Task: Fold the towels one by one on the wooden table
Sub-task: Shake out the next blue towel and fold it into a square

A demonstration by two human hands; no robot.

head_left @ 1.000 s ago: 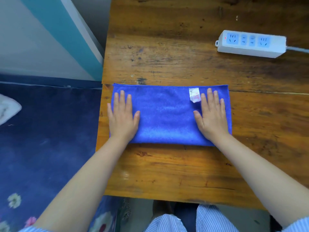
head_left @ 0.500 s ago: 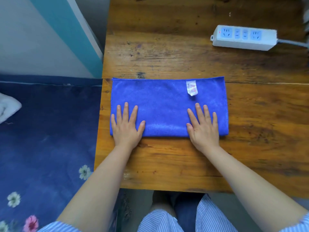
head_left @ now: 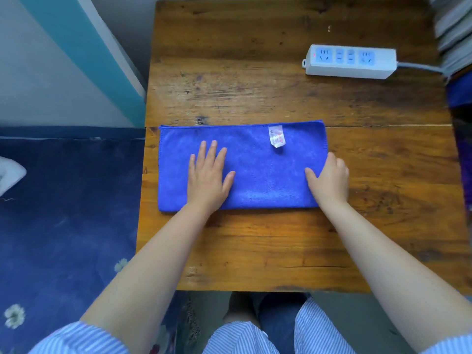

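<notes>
A blue towel [head_left: 255, 169], folded into a long rectangle with a white label near its far edge, lies flat on the wooden table [head_left: 281, 98]. My left hand [head_left: 208, 177] rests palm down on the towel's left-middle part, fingers spread. At the towel's right end my right hand [head_left: 328, 178] curls around the edge, thumb on top and fingers tucked at the side of the cloth.
A white power strip [head_left: 350, 61] with a grey cable lies at the back right of the table. Stacked things [head_left: 454, 34] and a blue cloth [head_left: 459, 90] sit at the right edge. Left of the table is a dark blue flowered rug [head_left: 63, 213].
My left hand slid inward and farther onto the towel. My right hand moved from lying flat on the towel to gripping its right end.
</notes>
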